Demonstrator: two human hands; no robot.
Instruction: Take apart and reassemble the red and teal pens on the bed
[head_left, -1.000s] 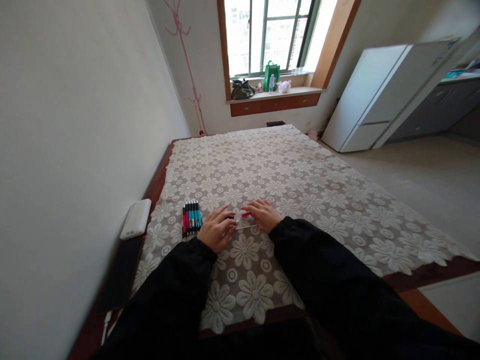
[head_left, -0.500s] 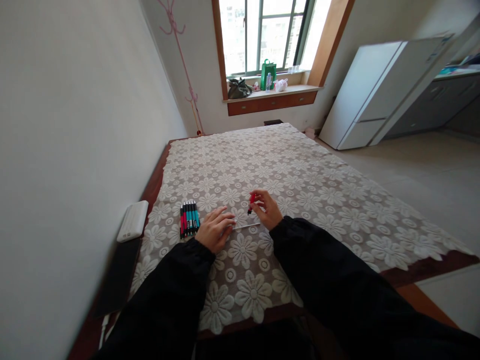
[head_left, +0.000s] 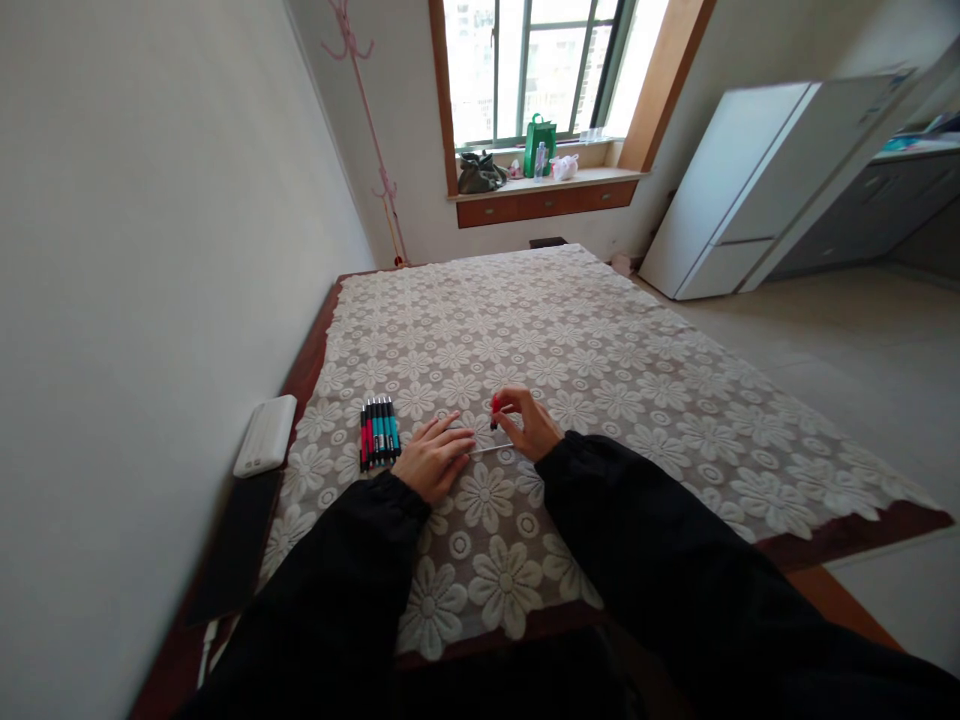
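**Right hand (head_left: 529, 426) pinching red & black pen piece (head_left: 494, 411); left hand (head_left: 433, 458) flat on table (head_left: 892, 519)**

Right hand: thumb & fingertips pinched on the pen piece, held abt upright, red end up, dark end down, just above the cloth. Other fingers curled; can't tell what, if anything, they hold.

Left hand: palm down, fingers a bit spread, resting on flowered tablecloth (head_left: 505, 580). Can't tell what's under it. Thin white stick (head_left: 490, 448) lies on cloth btwn the two hands, left end at left fingertips, right end near right hand.

Row of pens (head_left: 380, 432) just left of left hand: side by side, tips pointing far, red ones on left, teal on right, all w/ black parts.

Far left edge of table: white box-shaped device (head_left: 265, 436) by the wall; dark flat item (head_left: 234, 545) on its near side; white cable (head_left: 206, 652) at that item's near end.

Bkgd: pink coat rack (head_left: 365, 100) far left; window ledge (head_left: 600, 178) w/ dark bag (head_left: 480, 173), green bag (head_left: 539, 145), clear bottle (head_left: 540, 162) & whitish plastic bag (head_left: 565, 167); white fridge (head_left: 757, 170) far right. Both sleeves (head_left: 652, 530) black.
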